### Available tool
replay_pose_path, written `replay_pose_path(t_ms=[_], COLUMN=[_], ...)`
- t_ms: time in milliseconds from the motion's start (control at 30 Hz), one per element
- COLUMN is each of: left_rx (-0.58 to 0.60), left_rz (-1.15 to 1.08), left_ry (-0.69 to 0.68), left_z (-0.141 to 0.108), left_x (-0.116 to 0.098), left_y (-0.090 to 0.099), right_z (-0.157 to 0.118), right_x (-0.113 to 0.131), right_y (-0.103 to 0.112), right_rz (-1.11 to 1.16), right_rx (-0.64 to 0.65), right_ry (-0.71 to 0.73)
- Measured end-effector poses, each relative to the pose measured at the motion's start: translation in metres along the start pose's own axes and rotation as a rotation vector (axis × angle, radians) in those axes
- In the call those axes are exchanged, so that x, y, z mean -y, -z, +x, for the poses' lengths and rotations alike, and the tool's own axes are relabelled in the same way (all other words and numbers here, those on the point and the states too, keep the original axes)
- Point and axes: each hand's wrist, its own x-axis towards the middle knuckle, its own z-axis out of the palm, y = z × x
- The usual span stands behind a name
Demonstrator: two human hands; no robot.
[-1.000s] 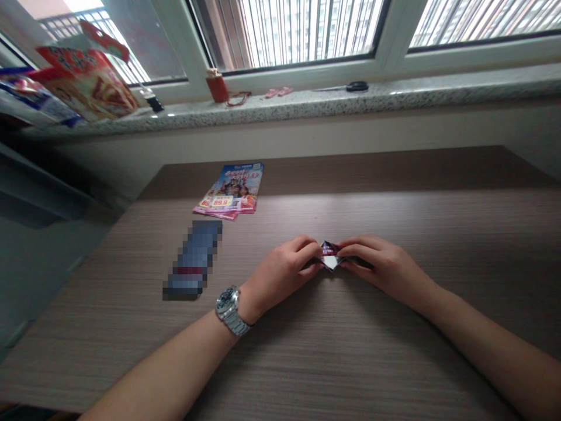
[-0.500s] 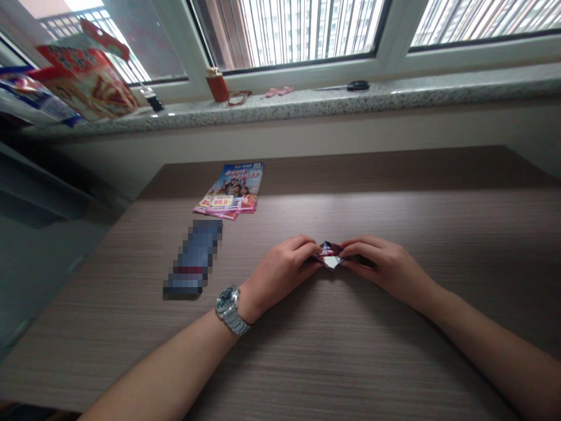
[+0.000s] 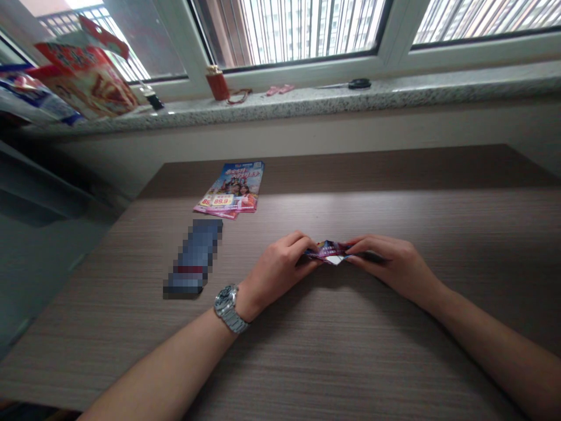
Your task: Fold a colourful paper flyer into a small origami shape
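Between my hands is a small piece of folded paper point(image 3: 332, 251), printed in purple, red and blue, with a white patch on its near side. It looks like the same kind of print as the flyers point(image 3: 234, 188) farther back on the table. My left hand point(image 3: 284, 263), with a metal watch point(image 3: 230, 308) on its wrist, pinches the paper's left end. My right hand point(image 3: 390, 260) grips the right end between thumb and fingers. Some fingertips and the paper's underside are hidden.
A blurred dark blue flat object point(image 3: 195, 257) lies left of my hands on the wooden table point(image 3: 416, 210). Along the stone windowsill point(image 3: 407, 92) are scissors point(image 3: 357, 84), pink bits point(image 3: 280, 90), a red bottle-like item point(image 3: 218, 85) and food bags point(image 3: 92, 79).
My right hand has moved slightly right, and the folded paper between my hands now looks wider and flatter. The left hand has barely shifted.
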Motion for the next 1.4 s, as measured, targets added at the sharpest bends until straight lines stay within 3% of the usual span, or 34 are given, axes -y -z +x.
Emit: replay_pose_path(t_ms=[467,733,1033,1400], left_rx=[0.040,0.006,0.011,0.021], left_rz=[0.114,0.059,-0.011,-0.057], left_ry=[-0.113,-0.103,-0.094,-0.082], left_z=[0.000,-0.001,-0.001,0.000], left_x=[-0.004,-0.001,-0.004,-0.003], left_y=[-0.002,-0.004,-0.005,-0.006], right_z=[0.001,0.000,-0.002,0.001], right_x=[0.011,0.009,0.004,0.006], right_y=[-0.002,-0.002,-0.008,-0.010], right_rz=[-0.024,-0.033,-0.090,-0.100], right_rx=[0.037,0.041,0.132,0.122], right_ry=[0.088,0.101,0.132,0.158])
